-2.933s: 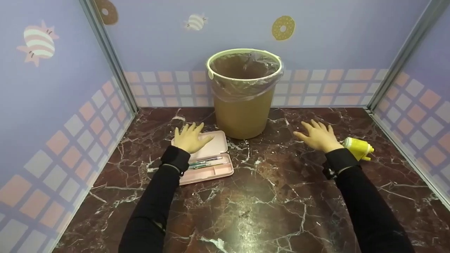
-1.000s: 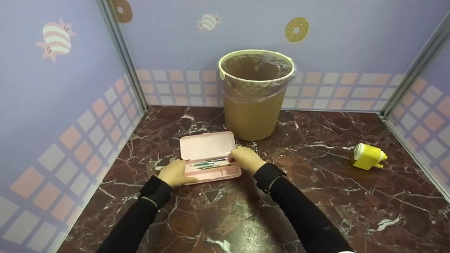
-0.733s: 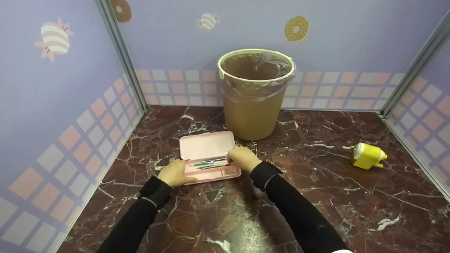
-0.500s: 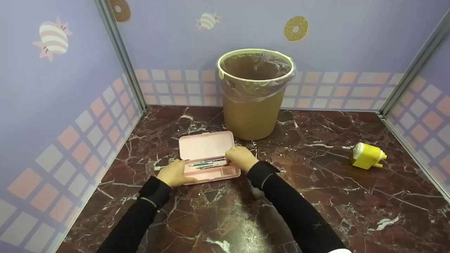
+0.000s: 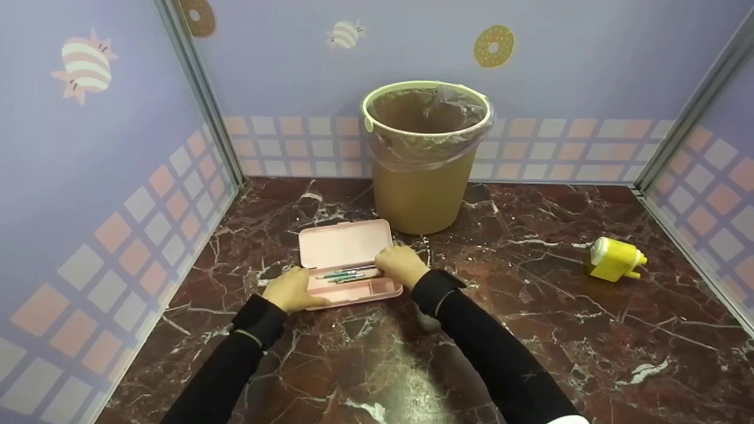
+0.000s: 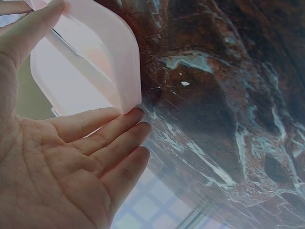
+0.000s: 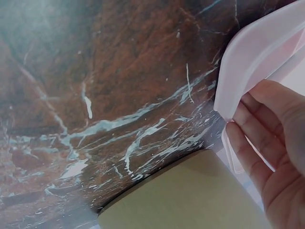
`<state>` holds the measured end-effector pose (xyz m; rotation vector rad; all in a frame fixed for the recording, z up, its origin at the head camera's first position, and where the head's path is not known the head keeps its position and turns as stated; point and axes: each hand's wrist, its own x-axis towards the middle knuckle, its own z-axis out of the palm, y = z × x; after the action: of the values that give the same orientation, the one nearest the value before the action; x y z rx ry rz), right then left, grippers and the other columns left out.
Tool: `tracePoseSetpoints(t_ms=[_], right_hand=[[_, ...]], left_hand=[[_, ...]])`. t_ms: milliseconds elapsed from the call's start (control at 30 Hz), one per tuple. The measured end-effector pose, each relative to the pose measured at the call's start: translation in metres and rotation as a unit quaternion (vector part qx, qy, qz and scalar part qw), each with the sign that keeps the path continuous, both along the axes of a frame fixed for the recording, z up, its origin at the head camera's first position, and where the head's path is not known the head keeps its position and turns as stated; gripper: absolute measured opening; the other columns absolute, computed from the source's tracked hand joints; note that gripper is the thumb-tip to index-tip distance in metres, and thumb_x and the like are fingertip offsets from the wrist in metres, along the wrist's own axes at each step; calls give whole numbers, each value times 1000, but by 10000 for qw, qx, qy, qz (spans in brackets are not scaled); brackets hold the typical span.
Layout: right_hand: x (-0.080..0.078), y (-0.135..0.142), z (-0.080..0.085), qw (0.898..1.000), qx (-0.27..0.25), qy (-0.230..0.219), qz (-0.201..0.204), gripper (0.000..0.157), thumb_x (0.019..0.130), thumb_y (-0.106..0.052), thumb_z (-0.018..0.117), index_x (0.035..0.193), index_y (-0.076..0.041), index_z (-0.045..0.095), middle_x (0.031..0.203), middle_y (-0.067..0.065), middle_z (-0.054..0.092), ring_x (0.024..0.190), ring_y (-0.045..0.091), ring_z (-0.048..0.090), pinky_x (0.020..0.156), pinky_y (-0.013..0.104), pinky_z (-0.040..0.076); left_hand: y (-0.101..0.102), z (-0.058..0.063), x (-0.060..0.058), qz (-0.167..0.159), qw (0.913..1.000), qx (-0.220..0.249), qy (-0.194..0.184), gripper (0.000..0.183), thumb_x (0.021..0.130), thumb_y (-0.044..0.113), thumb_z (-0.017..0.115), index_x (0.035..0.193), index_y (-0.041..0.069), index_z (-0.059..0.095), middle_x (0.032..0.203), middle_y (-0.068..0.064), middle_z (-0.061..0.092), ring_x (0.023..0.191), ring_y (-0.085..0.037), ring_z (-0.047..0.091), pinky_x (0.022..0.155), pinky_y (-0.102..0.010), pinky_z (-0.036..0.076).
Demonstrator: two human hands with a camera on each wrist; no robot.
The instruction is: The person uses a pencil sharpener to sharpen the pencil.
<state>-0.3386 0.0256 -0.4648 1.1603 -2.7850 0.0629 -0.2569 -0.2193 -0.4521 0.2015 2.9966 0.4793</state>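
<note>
Left of centre on the table (image 5: 589, 341), in front of the bin (image 5: 421, 194): pink case (image 5: 355, 288) lies open, its long axis running roughly left to right, lid (image 5: 344, 244) folded back toward the bin. Several thin pens (image 5: 347, 274) lie in the tray along that axis. Key relation: the case sits between the two hands, one at each end. Left hand (image 5: 291, 290) spans the left end, fingers fairly straight with tips touching the outside, thumb over the near rim. Right hand (image 5: 402, 265) pinches the right end wall, thumb inside, curled fingers outside; cannot tell whether it touches the pens. Right hand is the nearer to the bin, which stands just behind the lid's right corner, lined with a clear bag (image 5: 421, 159). Well off to the right, yellow bottle (image 5: 615, 259) lies on its side. Surface: dark red marble pattern, pale veins, glossy, glare toward the front. Room: lilac walls (image 5: 559, 59) on three sides, pink and white checks low down, metal posts at the corners.
</note>
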Motion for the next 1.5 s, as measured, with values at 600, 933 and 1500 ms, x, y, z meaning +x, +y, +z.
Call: tracePoseSetpoints(t_ms=[600, 933, 1500], right_hand=[[3, 5, 1, 9984, 322, 351, 294, 11, 86, -4, 67, 75, -4, 71, 83, 12, 74, 74, 32, 73, 64, 44, 59], [5, 22, 8, 9971, 72, 514, 553, 10, 86, -2, 66, 77, -5, 70, 80, 12, 71, 69, 32, 69, 61, 43, 56], [15, 107, 14, 9824, -1800, -507, 20, 11, 87, -7, 76, 98, -4, 78, 97, 12, 76, 89, 29, 73, 86, 44, 60]], left_hand=[[-1, 1, -2, -165, 9998, 29, 108, 67, 75, 38, 85, 116, -12, 66, 109, -30, 70, 97, -43, 69, 89, -57, 56], [-2, 1, -5, -172, 9998, -11, 41, 66, 75, 38, 84, 116, -10, 67, 108, -30, 71, 96, -42, 69, 89, -56, 56], [0, 6, -1, -246, 9997, -33, -51, 66, 77, 38, 84, 117, -12, 66, 108, -30, 71, 91, -40, 69, 86, -56, 56]])
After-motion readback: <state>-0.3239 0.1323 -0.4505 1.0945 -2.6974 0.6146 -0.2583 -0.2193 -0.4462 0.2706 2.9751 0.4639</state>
